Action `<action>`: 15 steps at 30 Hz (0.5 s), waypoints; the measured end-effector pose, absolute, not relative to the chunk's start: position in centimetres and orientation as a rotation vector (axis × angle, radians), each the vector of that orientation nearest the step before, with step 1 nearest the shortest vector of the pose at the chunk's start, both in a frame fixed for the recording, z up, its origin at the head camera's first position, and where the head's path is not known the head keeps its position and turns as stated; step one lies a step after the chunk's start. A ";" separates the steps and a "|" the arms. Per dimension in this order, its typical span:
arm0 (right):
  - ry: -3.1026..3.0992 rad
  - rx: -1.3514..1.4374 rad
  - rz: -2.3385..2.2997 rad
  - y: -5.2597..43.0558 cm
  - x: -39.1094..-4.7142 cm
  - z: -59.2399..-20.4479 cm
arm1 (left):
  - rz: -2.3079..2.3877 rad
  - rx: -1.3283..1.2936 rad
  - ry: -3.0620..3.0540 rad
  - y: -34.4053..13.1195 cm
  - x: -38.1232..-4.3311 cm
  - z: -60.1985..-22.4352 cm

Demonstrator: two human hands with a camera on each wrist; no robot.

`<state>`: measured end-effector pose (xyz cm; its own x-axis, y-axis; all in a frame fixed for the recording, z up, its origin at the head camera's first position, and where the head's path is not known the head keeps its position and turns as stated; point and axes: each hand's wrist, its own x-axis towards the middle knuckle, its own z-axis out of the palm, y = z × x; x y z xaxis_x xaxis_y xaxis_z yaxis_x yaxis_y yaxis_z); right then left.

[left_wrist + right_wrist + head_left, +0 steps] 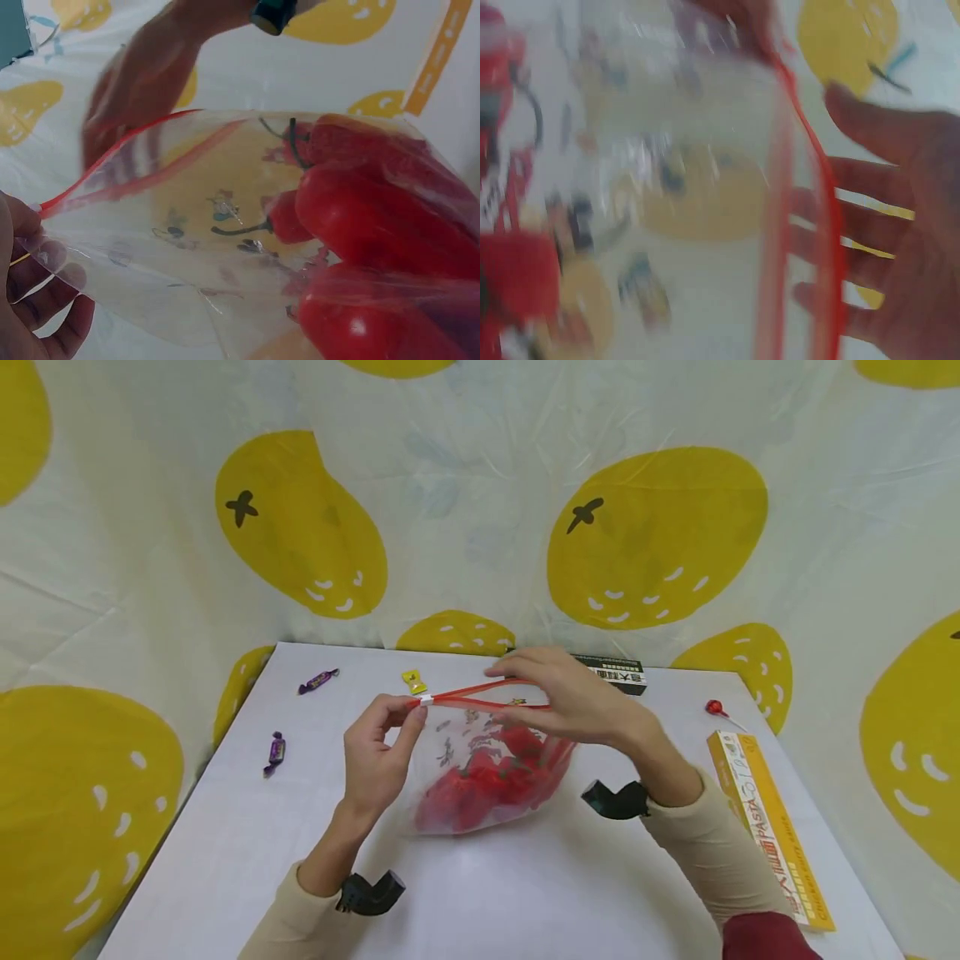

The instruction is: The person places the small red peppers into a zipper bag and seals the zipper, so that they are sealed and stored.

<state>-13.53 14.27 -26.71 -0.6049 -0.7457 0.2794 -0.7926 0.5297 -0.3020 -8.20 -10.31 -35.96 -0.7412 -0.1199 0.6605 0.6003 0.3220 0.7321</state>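
Note:
A clear zip bag (442, 752) with a red zip strip (120, 146) holds several red peppers (480, 789), some with green stems. Its mouth gapes towards the right hand. My left hand (378, 752) pinches the bag's corner between thumb and forefinger beside a white zip slider (426, 700). At the other end of the mouth is my right hand (573, 697), its fingers spread. In the right wrist view its fingers (866, 262) lie partly behind the red-edged rim, with the thumb apart from it. Blur hides whether they touch the plastic.
Two purple-wrapped candies (318, 681) and a small yellow packet (414, 681) lie on the white table (225, 827). A dark box (622, 675) is behind the right hand. To the right are a red lollipop (716, 707) and a yellow-and-white pasta box (772, 831).

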 end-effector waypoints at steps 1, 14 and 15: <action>-2.578 1.377 0.618 13.1 -13.5 -26.8 | -1.459 -0.430 -1.965 -10.2 -8.2 -35.9; -2.260 1.474 0.649 7.9 -13.0 -28.7 | -1.366 -0.488 -1.948 -10.3 -7.2 -34.7; -2.269 1.472 0.646 7.9 -12.9 -28.7 | -1.362 -0.490 -1.939 -10.3 -7.2 -34.6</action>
